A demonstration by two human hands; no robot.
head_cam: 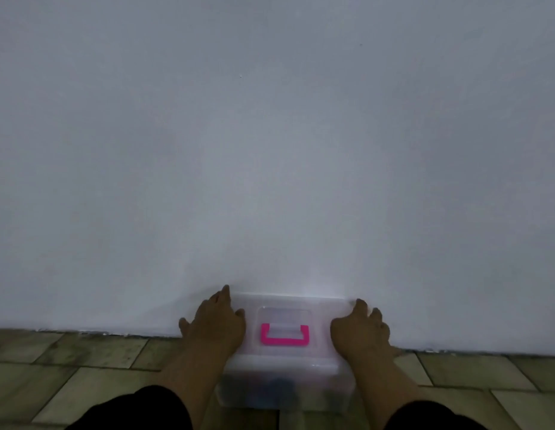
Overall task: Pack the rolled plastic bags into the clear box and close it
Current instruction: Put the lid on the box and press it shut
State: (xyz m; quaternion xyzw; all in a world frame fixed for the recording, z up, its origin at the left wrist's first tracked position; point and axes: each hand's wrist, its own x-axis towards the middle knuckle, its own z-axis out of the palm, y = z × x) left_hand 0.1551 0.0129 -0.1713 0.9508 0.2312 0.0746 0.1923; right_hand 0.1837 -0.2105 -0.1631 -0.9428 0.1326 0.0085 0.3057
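A clear plastic box (285,389) stands on the tiled floor against a white wall, low in the middle of the head view. Its lid (285,301) is down, and a pink handle (284,335) lies flat in the lid's recess. My left hand (215,324) presses on the lid's left end with the fingers spread. On the lid's right end rests my right hand (360,330), also flat. Dark shapes (282,387) show dimly through the box's front wall; I cannot tell whether they are the rolled bags.
A plain white wall (270,150) fills most of the view right behind the box. Beige floor tiles (83,383) run along the bottom on both sides. My dark sleeves (139,411) show at the lower edge.
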